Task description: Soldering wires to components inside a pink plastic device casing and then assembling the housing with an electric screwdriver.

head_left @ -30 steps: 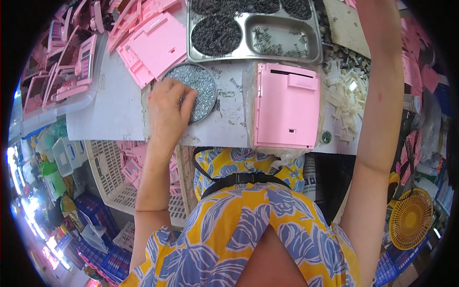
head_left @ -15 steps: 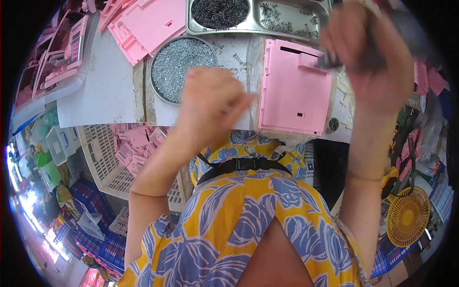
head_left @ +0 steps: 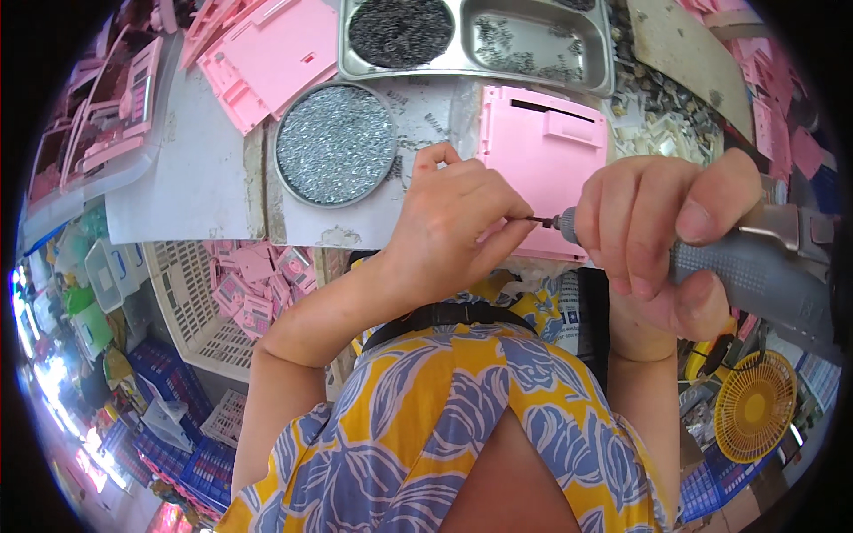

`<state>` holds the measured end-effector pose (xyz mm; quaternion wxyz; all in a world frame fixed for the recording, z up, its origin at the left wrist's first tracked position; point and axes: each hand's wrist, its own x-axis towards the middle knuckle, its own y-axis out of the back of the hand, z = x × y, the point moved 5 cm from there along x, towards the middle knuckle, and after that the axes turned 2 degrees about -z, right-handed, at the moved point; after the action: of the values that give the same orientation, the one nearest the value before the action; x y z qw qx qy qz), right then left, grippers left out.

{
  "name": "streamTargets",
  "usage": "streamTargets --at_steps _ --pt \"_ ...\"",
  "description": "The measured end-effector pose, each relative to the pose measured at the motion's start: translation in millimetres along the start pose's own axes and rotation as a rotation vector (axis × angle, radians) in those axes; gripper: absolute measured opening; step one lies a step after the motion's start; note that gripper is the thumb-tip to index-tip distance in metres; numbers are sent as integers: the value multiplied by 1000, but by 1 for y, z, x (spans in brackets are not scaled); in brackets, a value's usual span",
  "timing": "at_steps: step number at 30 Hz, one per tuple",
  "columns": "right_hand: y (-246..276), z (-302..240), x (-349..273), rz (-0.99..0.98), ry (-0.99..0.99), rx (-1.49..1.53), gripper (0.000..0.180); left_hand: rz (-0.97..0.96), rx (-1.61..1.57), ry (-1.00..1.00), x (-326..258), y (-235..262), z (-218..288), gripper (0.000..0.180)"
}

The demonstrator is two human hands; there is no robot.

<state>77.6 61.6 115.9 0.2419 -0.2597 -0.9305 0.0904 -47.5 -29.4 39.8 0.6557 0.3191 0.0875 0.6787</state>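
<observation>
My right hand (head_left: 662, 235) is wrapped round a grey electric screwdriver (head_left: 755, 275), held level with its thin dark bit (head_left: 542, 220) pointing left. At the bit's tip, thumb and fingertips of my left hand (head_left: 458, 213) are pinched together. Whatever lies between them is too small or hidden to make out. Below both hands lies a flat pink plastic housing (head_left: 542, 160), with a dark slot and a raised block near its far edge. To the left of it stands a round metal dish (head_left: 333, 147) full of small silvery screws.
A steel tray (head_left: 533, 75) at the back holds dark springs in its compartments. More pink panels (head_left: 275, 53) lie at the far left. White plastic pieces (head_left: 662, 133) are heaped at the right. A white crate (head_left: 191, 302) with pink parts stands below the table's left edge.
The screwdriver has come down and nearer from the far right, its bit now pointing left. My left hand has moved right, away from the screw dish, to meet the bit's tip.
</observation>
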Motion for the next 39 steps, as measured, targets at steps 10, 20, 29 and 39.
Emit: streamTargets --at_steps 10,20,29,39 --pt "20 -2 -11 25 19 -116 27 121 772 255 -21 82 -57 17" --pt "27 -21 -45 242 -31 -223 32 123 773 297 -23 103 -107 18" --pt "24 -22 -93 303 -72 -81 31 85 525 335 -7 103 -91 20" --pt "24 -16 -98 231 -52 -138 27 39 487 136 5 78 -55 7"
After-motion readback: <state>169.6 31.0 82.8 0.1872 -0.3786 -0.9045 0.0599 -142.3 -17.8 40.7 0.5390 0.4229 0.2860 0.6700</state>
